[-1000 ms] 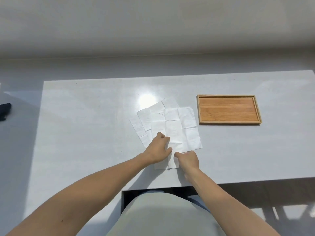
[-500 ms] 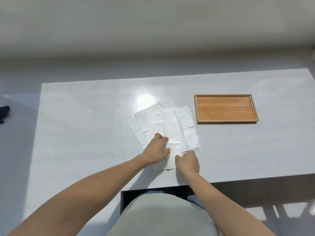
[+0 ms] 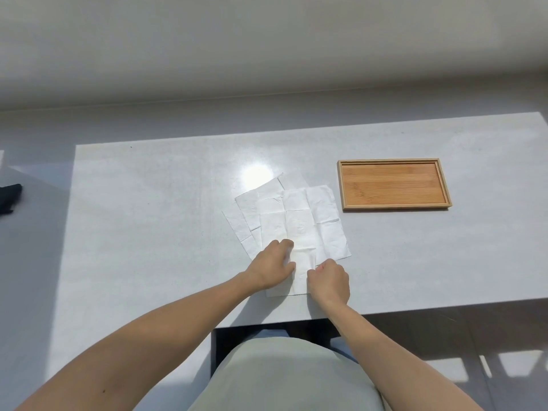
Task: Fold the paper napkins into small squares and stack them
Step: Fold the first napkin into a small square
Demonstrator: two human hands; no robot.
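Note:
Several unfolded white paper napkins (image 3: pixel 299 221) lie overlapping in a loose pile at the middle of the white table (image 3: pixel 148 218), creased into squares. My left hand (image 3: pixel 271 265) rests on the pile's near left part, fingers curled onto the top napkin. My right hand (image 3: pixel 329 280) is at the pile's near edge, its fingertips pinching the top napkin's near right part. The napkin's near edge shows between the two hands.
An empty wooden tray (image 3: pixel 394 207) sits on the table to the right of the napkins. A dark object (image 3: pixel 9 197) lies beyond the table's left edge. The table's near edge runs just behind my hands, above my lap.
My right hand has crept a little up and left onto the napkin's near edge. My left hand stays on the pile.

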